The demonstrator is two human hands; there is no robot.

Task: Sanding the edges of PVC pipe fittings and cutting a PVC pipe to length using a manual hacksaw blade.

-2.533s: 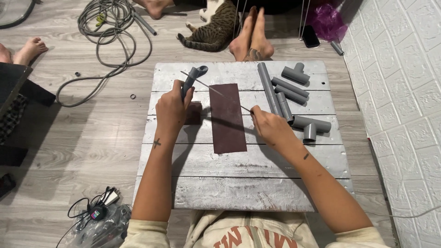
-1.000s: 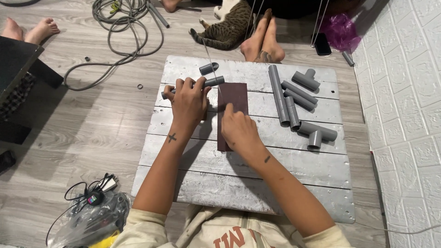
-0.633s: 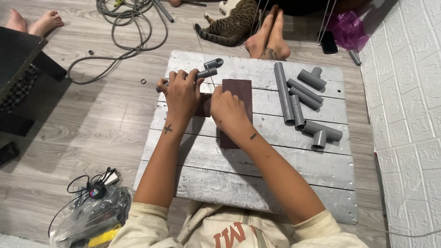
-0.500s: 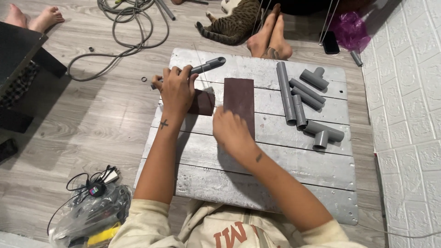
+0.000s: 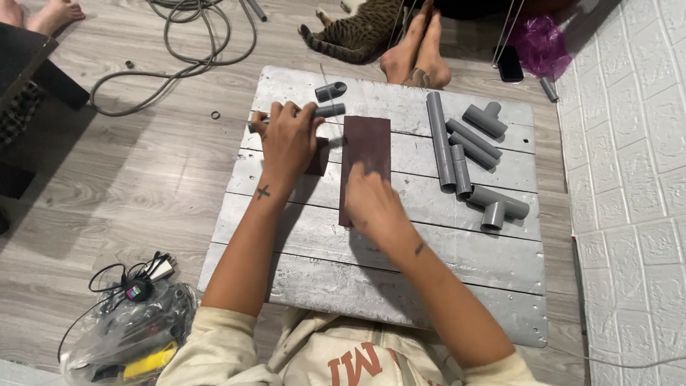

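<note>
Grey pipe [image 5: 325, 111], short, with an elbow [image 5: 331, 91] on its far end, lies near the far-left corner of the table [image 5: 400, 286], a low platform of whitewashed planks. Left hand [image 5: 287, 139] grips it, fingers wrapped and clamped round the near section. Half a second back the pipe was raised and angled toward the far edge; now it is lower and lying more across the planks, hand drawn in with it.

Right hand [image 5: 373, 204] lies flat on the near end of the sandpaper [image 5: 365, 166], a dark maroon strip at table centre; fingers together, pressing down, clamped on nothing. A moment ago that hand sat higher up the strip, over the pipe; it has slid toward the near edge, baring most of the sheet.

Reading: the sheet is pinned and the pipe is coming back to it, likely another rubbing pass.

Right half of table: loose pipes [image 5: 450, 146] in a row, a tee [image 5: 486, 120] toward the far-right corner, another tee [image 5: 496, 207] nearer. Off the table: cat [image 5: 357, 32], hose [image 5: 193, 50], bag of cables [image 5: 132, 329] on the floor.
</note>
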